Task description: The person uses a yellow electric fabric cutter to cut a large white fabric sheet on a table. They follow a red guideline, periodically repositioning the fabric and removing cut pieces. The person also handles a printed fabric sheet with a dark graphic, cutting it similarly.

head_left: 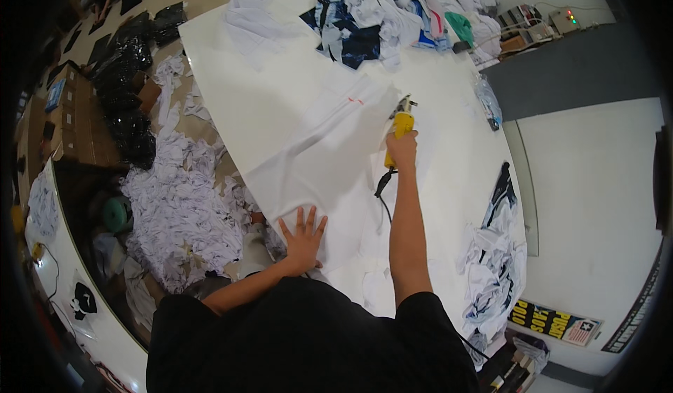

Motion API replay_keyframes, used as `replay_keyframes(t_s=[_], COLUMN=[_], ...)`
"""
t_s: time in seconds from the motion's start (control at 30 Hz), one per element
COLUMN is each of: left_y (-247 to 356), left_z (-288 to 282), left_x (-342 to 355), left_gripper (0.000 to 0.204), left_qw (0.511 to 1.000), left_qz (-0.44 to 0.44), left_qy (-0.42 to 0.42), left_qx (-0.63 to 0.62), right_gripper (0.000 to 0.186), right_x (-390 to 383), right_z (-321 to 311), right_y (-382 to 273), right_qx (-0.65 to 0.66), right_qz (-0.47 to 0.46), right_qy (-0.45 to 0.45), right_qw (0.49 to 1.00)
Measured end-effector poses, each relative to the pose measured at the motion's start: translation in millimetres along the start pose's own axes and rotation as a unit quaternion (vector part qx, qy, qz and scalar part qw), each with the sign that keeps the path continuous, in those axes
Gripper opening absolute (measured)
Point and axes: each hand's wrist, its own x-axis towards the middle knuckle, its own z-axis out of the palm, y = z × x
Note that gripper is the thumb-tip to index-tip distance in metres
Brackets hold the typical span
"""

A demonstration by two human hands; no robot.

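White fabric (pixel 329 158) is spread over the white table (pixel 217 77), with a small red mark near its far edge. My left hand (pixel 303 242) lies flat on the near part of this cloth, fingers spread. Farther off and to the right, my right hand (pixel 402 149) is wrapped around the yellow body of an electric fabric cutter (pixel 403 123). The cutter's metal head points away from me, at the right side of the cloth. From its rear end a black cord (pixel 383 183) trails toward me, partly hidden by my right forearm.
Dark blue and white fabric pieces (pixel 347 28) are heaped at the table's far end. More scraps (pixel 491 270) line the right edge. On the floor at left lies a big pile of white offcuts (pixel 182 211), near black plastic bags (pixel 130 77) and a cardboard box (pixel 80 119).
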Motion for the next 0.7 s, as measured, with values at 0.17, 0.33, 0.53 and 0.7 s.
replay_keyframes(t_s=[0.17,0.33,0.53,0.7], left_y=[-3.3,-20.1,-30.6,-32.5], left_z=[-2.9,1.2,-46.9,-101.4], left_x=[-7.4,-26.5,84.4,241.8], left_gripper=[0.138,0.118,0.067,0.111], left_qw=[0.999,0.996,0.983,0.944], left_qz=[0.01,-0.016,-0.044,-0.142], left_qy=[-0.003,-0.021,0.17,0.295], left_qx=[0.049,0.082,-0.046,-0.04], right_gripper=[0.075,0.076,0.074,0.064], right_x=[79.2,92.6,-44.2,-214.6], right_z=[-2.8,3.7,-19.6,-54.6], right_y=[20.8,74.4,164.4,243.3], right_qx=[0.043,0.132,0.217,0.239], right_qz=[0.023,0.031,0.083,0.13], right_qy=[0.057,0.132,0.202,0.218], right_qw=[0.997,0.982,0.951,0.937])
